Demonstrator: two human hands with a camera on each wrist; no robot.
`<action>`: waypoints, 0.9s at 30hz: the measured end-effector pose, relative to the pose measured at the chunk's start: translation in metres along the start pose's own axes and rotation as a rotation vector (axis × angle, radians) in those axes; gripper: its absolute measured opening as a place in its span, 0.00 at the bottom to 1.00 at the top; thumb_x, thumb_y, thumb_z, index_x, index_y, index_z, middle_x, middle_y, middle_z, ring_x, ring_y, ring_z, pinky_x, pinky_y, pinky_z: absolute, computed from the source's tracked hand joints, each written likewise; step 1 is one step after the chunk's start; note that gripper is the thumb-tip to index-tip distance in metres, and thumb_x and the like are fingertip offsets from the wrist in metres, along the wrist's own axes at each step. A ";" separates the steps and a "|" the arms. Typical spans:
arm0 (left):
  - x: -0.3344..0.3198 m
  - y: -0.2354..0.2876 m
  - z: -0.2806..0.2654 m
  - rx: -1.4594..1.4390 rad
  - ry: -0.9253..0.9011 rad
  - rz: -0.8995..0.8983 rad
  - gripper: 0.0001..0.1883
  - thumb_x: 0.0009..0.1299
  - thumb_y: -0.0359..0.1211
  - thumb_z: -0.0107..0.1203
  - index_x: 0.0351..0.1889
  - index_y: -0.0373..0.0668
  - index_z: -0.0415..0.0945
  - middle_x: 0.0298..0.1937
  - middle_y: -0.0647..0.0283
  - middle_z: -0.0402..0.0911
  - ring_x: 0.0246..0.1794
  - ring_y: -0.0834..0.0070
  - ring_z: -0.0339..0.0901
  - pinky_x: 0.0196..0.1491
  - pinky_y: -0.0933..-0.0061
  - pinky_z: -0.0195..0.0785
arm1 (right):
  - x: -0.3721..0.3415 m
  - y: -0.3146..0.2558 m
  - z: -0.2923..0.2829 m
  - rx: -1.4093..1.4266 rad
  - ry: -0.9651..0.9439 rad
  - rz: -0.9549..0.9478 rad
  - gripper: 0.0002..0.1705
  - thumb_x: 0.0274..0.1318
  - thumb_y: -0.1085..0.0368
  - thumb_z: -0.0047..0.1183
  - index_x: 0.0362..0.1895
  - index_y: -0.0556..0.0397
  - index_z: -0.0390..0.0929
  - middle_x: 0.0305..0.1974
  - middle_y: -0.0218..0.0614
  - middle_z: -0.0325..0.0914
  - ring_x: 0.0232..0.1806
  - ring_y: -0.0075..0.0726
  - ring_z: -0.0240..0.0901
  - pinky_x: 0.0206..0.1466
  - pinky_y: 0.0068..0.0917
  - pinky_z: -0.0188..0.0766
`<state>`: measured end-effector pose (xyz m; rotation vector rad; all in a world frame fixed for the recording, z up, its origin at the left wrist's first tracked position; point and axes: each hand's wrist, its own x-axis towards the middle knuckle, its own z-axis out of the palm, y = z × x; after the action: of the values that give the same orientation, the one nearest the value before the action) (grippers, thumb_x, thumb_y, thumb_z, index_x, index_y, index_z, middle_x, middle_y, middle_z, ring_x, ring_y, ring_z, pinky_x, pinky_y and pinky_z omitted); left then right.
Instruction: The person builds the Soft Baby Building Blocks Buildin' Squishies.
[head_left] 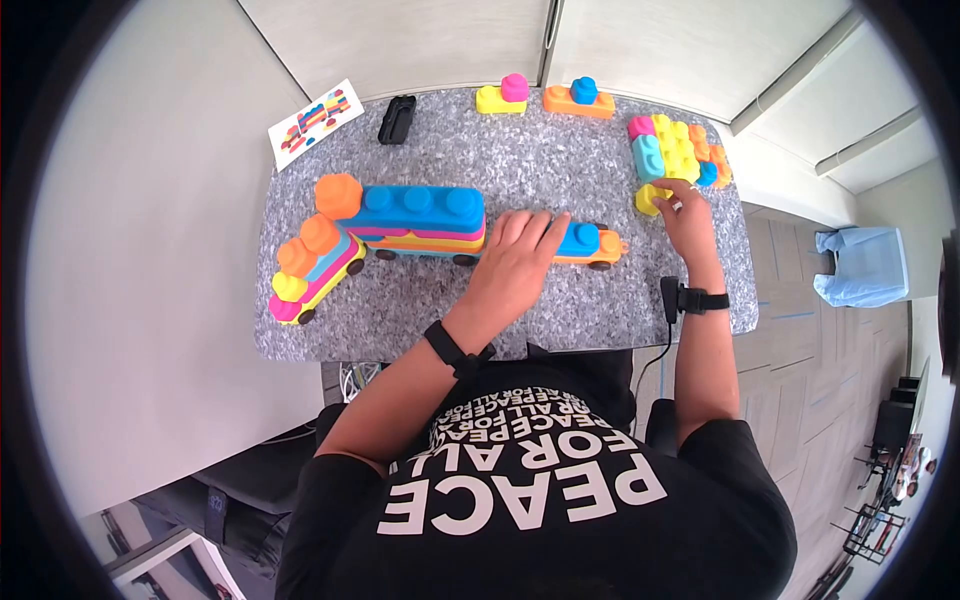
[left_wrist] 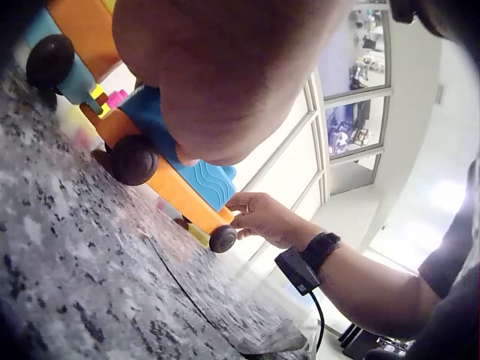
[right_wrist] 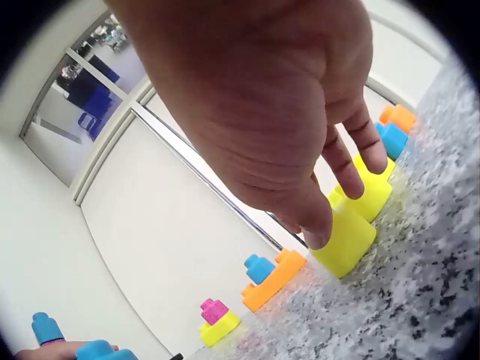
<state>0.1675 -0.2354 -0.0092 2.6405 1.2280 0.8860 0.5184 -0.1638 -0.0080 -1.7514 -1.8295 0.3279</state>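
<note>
My left hand (head_left: 515, 262) lies over the rear of the front train car, an orange wheeled base (left_wrist: 184, 193) topped by a blue block (head_left: 581, 239). Its thumb presses the block's near side in the left wrist view, while the fingers reach over the far side. At the table's right, my right hand (head_left: 690, 222) pinches a small yellow block (right_wrist: 345, 241) between thumb and fingers, low over the tabletop. Left of my left hand stands the train's middle car, with a long blue block (head_left: 420, 208) on top. Behind it, a pink-and-yellow wheeled car (head_left: 325, 285) sits angled.
Loose blocks cluster at the back right, including yellow ones (head_left: 676, 148) and a light-blue one (head_left: 648, 157). Along the back edge are a pink-on-yellow pair (head_left: 502, 97), a blue-on-orange pair (head_left: 579, 100), a black tray (head_left: 398, 120) and a picture card (head_left: 316, 124).
</note>
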 end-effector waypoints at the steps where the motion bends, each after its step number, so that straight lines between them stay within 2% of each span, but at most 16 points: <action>1: 0.000 0.000 0.000 0.003 0.001 0.002 0.33 0.76 0.21 0.56 0.82 0.35 0.74 0.73 0.50 0.80 0.73 0.49 0.74 0.79 0.45 0.66 | -0.004 -0.015 -0.006 0.044 -0.020 0.030 0.20 0.67 0.72 0.72 0.63 0.48 0.93 0.57 0.40 0.94 0.51 0.49 0.90 0.57 0.45 0.84; 2: 0.000 -0.001 0.000 0.003 0.003 0.001 0.33 0.76 0.21 0.56 0.82 0.35 0.74 0.73 0.50 0.80 0.73 0.49 0.74 0.79 0.45 0.66 | -0.008 -0.030 -0.011 0.089 -0.041 0.061 0.19 0.68 0.72 0.72 0.62 0.49 0.93 0.57 0.40 0.94 0.51 0.48 0.90 0.56 0.45 0.84; 5: 0.001 0.000 0.002 0.006 0.008 -0.002 0.32 0.76 0.22 0.56 0.81 0.36 0.75 0.73 0.51 0.80 0.73 0.50 0.74 0.79 0.45 0.66 | -0.031 -0.072 -0.026 0.215 -0.082 -0.085 0.17 0.69 0.72 0.72 0.60 0.50 0.94 0.56 0.40 0.94 0.55 0.48 0.91 0.59 0.44 0.84; 8: 0.001 0.000 0.004 0.031 0.028 0.007 0.31 0.75 0.23 0.58 0.79 0.36 0.77 0.71 0.52 0.81 0.72 0.51 0.75 0.79 0.45 0.67 | -0.043 -0.084 -0.021 0.216 -0.064 -0.346 0.16 0.67 0.73 0.72 0.58 0.53 0.93 0.53 0.43 0.94 0.55 0.55 0.90 0.61 0.46 0.84; 9: 0.001 -0.001 0.006 0.045 0.039 0.015 0.31 0.75 0.25 0.59 0.78 0.37 0.78 0.69 0.52 0.82 0.72 0.52 0.75 0.78 0.46 0.67 | -0.047 -0.087 -0.020 0.216 -0.098 -0.323 0.17 0.66 0.73 0.73 0.59 0.53 0.93 0.55 0.44 0.93 0.58 0.56 0.90 0.63 0.46 0.83; 12: 0.001 -0.003 0.008 0.060 0.046 0.026 0.30 0.75 0.26 0.60 0.77 0.37 0.79 0.68 0.53 0.82 0.71 0.52 0.75 0.78 0.45 0.67 | -0.051 -0.083 -0.006 0.212 -0.101 -0.333 0.18 0.67 0.74 0.72 0.60 0.52 0.92 0.58 0.43 0.93 0.58 0.55 0.90 0.61 0.45 0.84; 15: 0.001 -0.001 0.004 0.033 0.022 0.008 0.32 0.75 0.23 0.58 0.80 0.37 0.77 0.72 0.53 0.81 0.72 0.51 0.74 0.79 0.45 0.66 | -0.060 -0.090 -0.003 0.248 -0.099 -0.182 0.18 0.69 0.76 0.70 0.60 0.52 0.93 0.60 0.42 0.92 0.57 0.47 0.90 0.58 0.38 0.86; 18: 0.001 0.000 0.003 0.019 0.010 -0.003 0.33 0.75 0.22 0.56 0.81 0.36 0.76 0.73 0.53 0.80 0.73 0.51 0.74 0.80 0.45 0.66 | -0.064 -0.087 0.000 0.260 -0.075 -0.192 0.18 0.69 0.76 0.69 0.61 0.51 0.93 0.62 0.41 0.92 0.57 0.44 0.90 0.53 0.35 0.85; 21: 0.001 0.000 0.003 0.018 0.016 0.002 0.33 0.75 0.21 0.56 0.81 0.36 0.75 0.73 0.52 0.80 0.73 0.50 0.74 0.80 0.45 0.66 | -0.069 -0.084 0.006 0.275 -0.035 -0.213 0.20 0.68 0.77 0.69 0.62 0.49 0.92 0.63 0.40 0.91 0.59 0.44 0.89 0.53 0.34 0.84; 24: 0.002 0.000 0.003 0.018 0.020 0.007 0.33 0.75 0.21 0.56 0.81 0.36 0.75 0.73 0.52 0.80 0.73 0.50 0.74 0.80 0.45 0.66 | -0.072 -0.085 0.006 0.260 -0.053 -0.249 0.19 0.66 0.77 0.70 0.60 0.51 0.90 0.62 0.43 0.90 0.63 0.57 0.87 0.63 0.44 0.85; 27: 0.001 0.000 0.003 0.014 0.015 0.004 0.33 0.75 0.21 0.56 0.81 0.36 0.75 0.73 0.52 0.80 0.73 0.50 0.74 0.80 0.44 0.66 | -0.077 -0.086 0.007 0.265 -0.063 -0.236 0.20 0.65 0.77 0.70 0.60 0.51 0.89 0.62 0.43 0.89 0.64 0.59 0.86 0.66 0.46 0.83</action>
<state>0.1699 -0.2342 -0.0107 2.6533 1.2374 0.9032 0.4406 -0.2463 0.0152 -1.3463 -1.9149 0.5086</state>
